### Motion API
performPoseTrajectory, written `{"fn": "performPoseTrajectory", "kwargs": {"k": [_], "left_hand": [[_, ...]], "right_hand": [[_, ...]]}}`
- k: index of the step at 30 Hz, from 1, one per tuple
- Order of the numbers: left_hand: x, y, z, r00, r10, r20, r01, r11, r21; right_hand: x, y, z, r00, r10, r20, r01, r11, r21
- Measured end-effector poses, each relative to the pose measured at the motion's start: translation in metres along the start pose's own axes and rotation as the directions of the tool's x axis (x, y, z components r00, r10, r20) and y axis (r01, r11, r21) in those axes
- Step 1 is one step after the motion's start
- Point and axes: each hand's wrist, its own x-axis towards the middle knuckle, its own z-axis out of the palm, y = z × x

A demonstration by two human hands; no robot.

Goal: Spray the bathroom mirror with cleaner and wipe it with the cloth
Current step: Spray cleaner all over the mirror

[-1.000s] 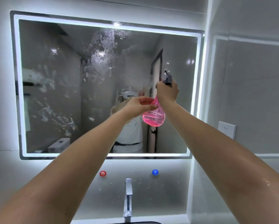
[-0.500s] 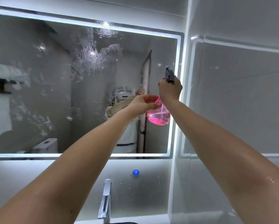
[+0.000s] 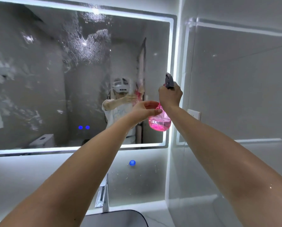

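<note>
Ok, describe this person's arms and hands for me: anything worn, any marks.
Both forearms are bare: no sleeves, gloves, watch or bracelet. The left hand and right hand show no rings that I can make out. Small water droplets glisten on the right forearm. The mirror reflects a short white T-shirt sleeve.

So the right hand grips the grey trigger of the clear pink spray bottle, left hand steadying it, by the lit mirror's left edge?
No: the head view shows the pink spray bottle by the right edge of the lit mirror. The right hand grips its grey trigger, left hand steadying it.
</note>
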Motion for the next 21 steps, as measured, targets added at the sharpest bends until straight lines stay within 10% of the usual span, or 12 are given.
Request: {"fn": "performPoseTrajectory", "kwargs": {"k": [21], "left_hand": [[-0.054,-0.106,0.039,0.977,-0.193,0.091,0.203,0.972,-0.118]], "right_hand": [[-0.085,0.096,-0.006,0.974,0.192,0.122,-0.187,0.981,-0.047]]}}
